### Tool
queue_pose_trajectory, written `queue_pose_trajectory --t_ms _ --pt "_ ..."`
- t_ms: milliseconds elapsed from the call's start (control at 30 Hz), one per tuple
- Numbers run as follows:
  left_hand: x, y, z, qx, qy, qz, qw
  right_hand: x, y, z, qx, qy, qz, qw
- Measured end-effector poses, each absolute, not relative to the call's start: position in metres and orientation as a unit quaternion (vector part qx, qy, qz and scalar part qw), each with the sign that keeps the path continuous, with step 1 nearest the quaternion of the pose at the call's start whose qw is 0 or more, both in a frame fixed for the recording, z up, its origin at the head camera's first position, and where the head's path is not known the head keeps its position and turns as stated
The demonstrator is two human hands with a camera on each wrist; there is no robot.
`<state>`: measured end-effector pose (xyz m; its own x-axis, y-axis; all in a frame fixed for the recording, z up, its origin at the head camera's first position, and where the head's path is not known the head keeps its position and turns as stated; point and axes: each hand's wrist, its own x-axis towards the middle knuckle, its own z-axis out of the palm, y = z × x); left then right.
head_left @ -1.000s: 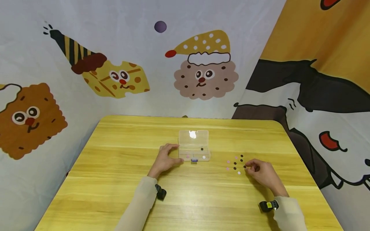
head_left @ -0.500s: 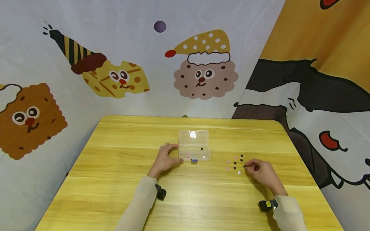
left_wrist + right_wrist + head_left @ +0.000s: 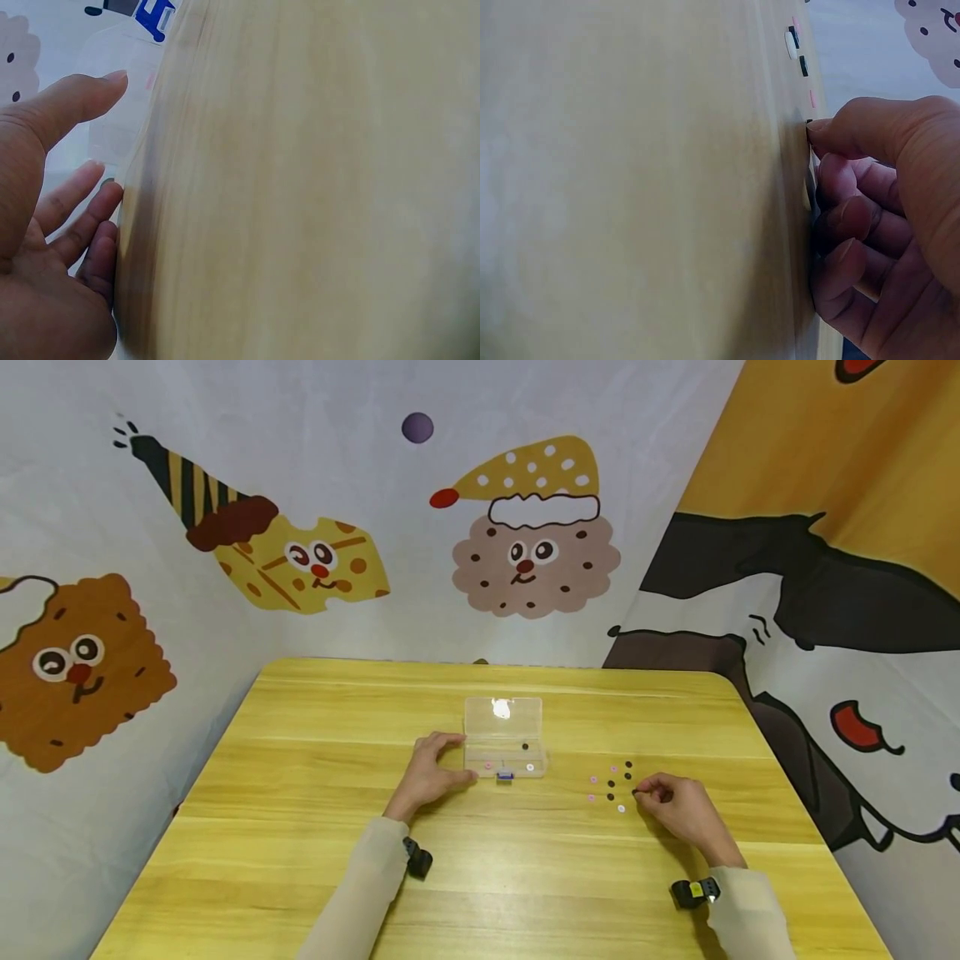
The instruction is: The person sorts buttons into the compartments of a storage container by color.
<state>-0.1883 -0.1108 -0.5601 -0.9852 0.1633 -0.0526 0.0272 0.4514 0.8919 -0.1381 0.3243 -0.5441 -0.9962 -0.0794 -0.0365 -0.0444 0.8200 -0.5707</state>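
A small clear plastic box [image 3: 503, 753] with a blue latch [image 3: 505, 776] stands with its lid raised at the middle of the table. Inside lie a black button [image 3: 525, 747], a pink one and a white one. My left hand [image 3: 427, 777] rests beside the box's left side, thumb at the front corner and fingertips at the rear edge; the left wrist view shows its fingers spread. To the right, my right hand [image 3: 678, 806] pinches a black button [image 3: 634, 792] at the tabletop. In the right wrist view its dark edge shows under the thumb tip, the other fingers curled.
Several loose buttons, black, pink and white, lie between the box and my right hand, among them a white button [image 3: 621, 809] and a pink button [image 3: 593, 780]. Behind the wooden table [image 3: 360, 702] hangs a cartoon-printed cloth [image 3: 337, 443].
The black button under my right fingertips is slightly more covered than a second ago. Both hands and the box otherwise stay in place.
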Motion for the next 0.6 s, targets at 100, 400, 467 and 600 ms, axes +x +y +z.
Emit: queue_pose_trajectory --t_ms 100,400,467,600 --pt "-0.1885 -0.1111 -0.5599 0.055 0.85 0.52 0.065 -0.1385 0.3242 -0.5449 -0.037 0.955 -0.294 0.022" --pt "-0.188 -0.111 -0.5584 0.052 0.851 0.518 0.068 -0.1391 0.3246 -0.5444 -0.043 0.957 -0.286 0.025" --pt "-0.1878 -0.1106 -0.5576 0.052 0.852 0.516 0.068 -0.1389 0.3246 -0.5442 -0.042 0.957 -0.285 0.026" --pt "-0.1871 -0.1096 -0.5553 0.049 0.857 0.509 0.066 -0.1384 0.325 -0.5434 -0.046 0.958 -0.281 0.027"
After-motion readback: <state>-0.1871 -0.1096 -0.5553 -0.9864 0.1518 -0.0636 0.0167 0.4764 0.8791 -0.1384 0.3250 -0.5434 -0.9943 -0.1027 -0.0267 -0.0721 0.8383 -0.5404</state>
